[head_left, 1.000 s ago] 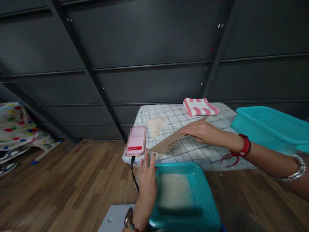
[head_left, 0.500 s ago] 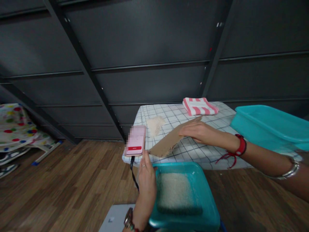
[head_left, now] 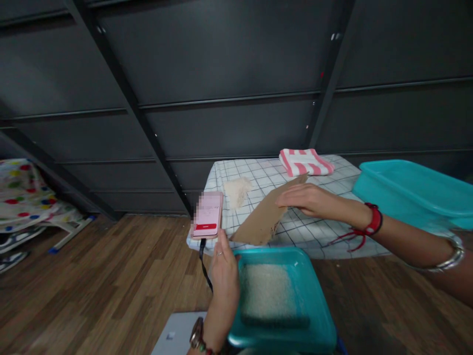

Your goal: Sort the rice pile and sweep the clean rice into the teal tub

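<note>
My right hand (head_left: 303, 198) grips a bent piece of brown cardboard (head_left: 264, 217), tilted over the checked tablecloth. The cardboard's lower edge lies near the table's front edge. My left hand (head_left: 224, 273) is at the left rim of a teal basin (head_left: 323, 315), fingers stretched straight along its outer side and the thumb tip showing over the rim. White rice grains (head_left: 266, 291) lie in the basin, below the table edge. A thin patch of pale grains (head_left: 237, 191) is spread on the cloth left of the cardboard. Beside my left fingertips is a pink phone (head_left: 209, 217).
A folded pink-and-white striped towel (head_left: 306, 162) lies at the table's back. At the right stands a larger turquoise tub (head_left: 414, 192). A black cable (head_left: 204, 266) hangs from the phone. A dark panelled wall (head_left: 236, 128) stands behind the table (head_left: 321, 236).
My right hand has shifted slightly right, and the cardboard has turned, showing more of its face. My left hand and the basin stay in place.
</note>
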Demonstrator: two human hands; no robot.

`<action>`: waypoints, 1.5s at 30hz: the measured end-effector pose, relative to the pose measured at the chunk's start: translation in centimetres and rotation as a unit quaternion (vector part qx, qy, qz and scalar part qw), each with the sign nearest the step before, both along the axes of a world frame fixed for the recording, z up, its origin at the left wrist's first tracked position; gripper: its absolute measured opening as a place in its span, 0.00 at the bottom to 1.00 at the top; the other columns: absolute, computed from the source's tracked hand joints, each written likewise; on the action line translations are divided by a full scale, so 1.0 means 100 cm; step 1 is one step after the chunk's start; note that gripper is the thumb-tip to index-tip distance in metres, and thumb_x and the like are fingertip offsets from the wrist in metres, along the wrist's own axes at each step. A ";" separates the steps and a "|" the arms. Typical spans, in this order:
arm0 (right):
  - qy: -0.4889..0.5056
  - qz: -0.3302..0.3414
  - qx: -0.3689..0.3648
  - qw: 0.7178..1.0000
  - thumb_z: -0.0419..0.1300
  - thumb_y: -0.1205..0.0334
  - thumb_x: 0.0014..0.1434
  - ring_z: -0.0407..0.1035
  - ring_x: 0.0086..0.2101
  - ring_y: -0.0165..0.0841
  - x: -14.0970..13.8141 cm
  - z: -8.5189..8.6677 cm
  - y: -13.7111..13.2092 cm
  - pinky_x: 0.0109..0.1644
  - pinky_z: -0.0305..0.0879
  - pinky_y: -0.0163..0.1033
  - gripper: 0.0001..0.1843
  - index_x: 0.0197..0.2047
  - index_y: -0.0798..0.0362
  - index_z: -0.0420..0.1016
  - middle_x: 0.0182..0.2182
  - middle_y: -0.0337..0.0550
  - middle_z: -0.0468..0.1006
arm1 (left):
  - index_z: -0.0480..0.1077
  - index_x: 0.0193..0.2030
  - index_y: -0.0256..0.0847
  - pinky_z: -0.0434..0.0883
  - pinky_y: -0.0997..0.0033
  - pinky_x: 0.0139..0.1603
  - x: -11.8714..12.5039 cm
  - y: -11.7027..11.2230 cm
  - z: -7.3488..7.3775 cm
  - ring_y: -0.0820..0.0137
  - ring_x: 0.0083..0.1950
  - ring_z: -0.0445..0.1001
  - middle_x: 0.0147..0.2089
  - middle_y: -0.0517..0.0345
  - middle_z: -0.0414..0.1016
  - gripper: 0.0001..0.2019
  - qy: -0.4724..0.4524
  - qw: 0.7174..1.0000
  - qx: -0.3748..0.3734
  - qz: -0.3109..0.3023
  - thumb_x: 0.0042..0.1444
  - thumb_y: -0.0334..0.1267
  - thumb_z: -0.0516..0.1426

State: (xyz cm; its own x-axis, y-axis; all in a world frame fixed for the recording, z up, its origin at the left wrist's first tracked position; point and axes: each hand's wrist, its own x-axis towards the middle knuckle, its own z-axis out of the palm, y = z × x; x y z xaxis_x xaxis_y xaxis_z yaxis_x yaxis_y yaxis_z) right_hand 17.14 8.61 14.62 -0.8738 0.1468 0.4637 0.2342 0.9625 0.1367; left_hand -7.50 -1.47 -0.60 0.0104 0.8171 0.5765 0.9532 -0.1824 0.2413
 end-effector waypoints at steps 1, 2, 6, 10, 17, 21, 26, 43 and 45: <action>-0.001 -0.001 -0.005 1.000 0.45 0.81 0.51 0.73 0.40 0.30 0.004 0.001 -0.001 0.47 0.67 0.35 0.21 0.41 0.58 0.73 0.37 0.46 0.80 | 0.23 0.68 0.33 0.73 0.57 0.49 0.000 0.000 0.000 0.52 0.56 0.70 0.58 0.26 0.66 0.48 0.001 1.000 0.000 -0.002 0.53 0.24 0.57; -0.003 -0.004 -0.010 1.000 0.45 0.81 0.52 0.73 0.41 0.29 0.008 0.003 -0.002 0.47 0.67 0.35 0.21 0.41 0.58 0.73 0.37 0.46 0.80 | 0.23 0.68 0.34 0.73 0.57 0.49 0.000 0.000 -0.001 0.52 0.56 0.70 0.58 0.26 0.66 0.48 0.001 1.000 0.001 -0.002 0.52 0.23 0.56; 0.000 -0.016 -0.012 1.000 0.46 0.81 0.53 0.73 0.41 0.28 0.015 0.007 -0.003 0.47 0.67 0.34 0.20 0.41 0.56 0.73 0.37 0.44 0.80 | 0.22 0.67 0.34 0.74 0.57 0.47 0.000 0.001 -0.001 0.52 0.55 0.71 0.57 0.27 0.67 0.48 0.005 1.000 0.009 -0.001 0.53 0.23 0.56; 0.025 0.001 0.018 1.000 0.46 0.81 0.53 0.73 0.42 0.30 0.003 0.001 0.001 0.48 0.67 0.36 0.21 0.42 0.58 0.73 0.38 0.47 0.80 | 0.22 0.68 0.32 0.74 0.57 0.47 0.000 0.001 0.000 0.52 0.54 0.72 0.55 0.26 0.69 0.46 0.016 1.000 0.018 0.001 0.54 0.23 0.55; -0.028 -0.017 -0.027 0.999 0.46 0.80 0.53 0.72 0.42 0.29 0.009 0.001 0.000 0.47 0.67 0.36 0.21 0.42 0.56 0.73 0.38 0.45 0.80 | 0.21 0.67 0.32 0.74 0.59 0.47 0.002 0.001 0.002 0.54 0.54 0.72 0.56 0.27 0.68 0.46 0.034 0.999 0.021 0.009 0.54 0.22 0.54; -0.025 -0.069 -0.006 0.997 0.46 0.78 0.55 0.73 0.40 0.29 0.024 0.006 -0.003 0.45 0.67 0.36 0.20 0.43 0.54 0.73 0.38 0.43 0.80 | 0.29 0.68 0.31 0.75 0.59 0.46 0.001 0.001 0.001 0.54 0.54 0.72 0.58 0.30 0.67 0.41 0.054 0.998 0.023 0.012 0.55 0.22 0.52; -0.095 -0.268 0.048 0.958 0.49 0.77 0.51 0.73 0.31 0.34 0.028 0.012 -0.011 0.32 0.64 0.36 0.18 0.41 0.55 0.73 0.32 0.45 0.79 | 0.59 0.59 0.29 0.70 0.57 0.55 -0.002 0.001 -0.002 0.56 0.58 0.69 0.58 0.38 0.68 0.23 0.127 0.991 0.022 -0.027 0.56 0.22 0.49; -0.065 -0.144 0.105 0.982 0.44 0.82 0.49 0.66 0.22 0.33 0.009 0.014 -0.112 0.25 0.61 0.38 0.20 0.33 0.53 0.71 0.24 0.43 0.75 | 0.65 0.57 0.33 0.69 0.59 0.57 -0.002 0.001 -0.001 0.61 0.58 0.68 0.57 0.43 0.71 0.24 0.139 0.990 0.017 -0.024 0.54 0.19 0.45; -0.062 -0.180 0.064 0.980 0.45 0.79 0.51 0.68 0.24 0.34 0.011 0.015 -0.112 0.27 0.62 0.38 0.18 0.34 0.51 0.71 0.25 0.43 0.75 | 0.64 0.58 0.33 0.68 0.59 0.57 -0.002 0.001 -0.001 0.61 0.59 0.68 0.57 0.43 0.70 0.24 0.134 0.990 0.017 -0.029 0.54 0.19 0.46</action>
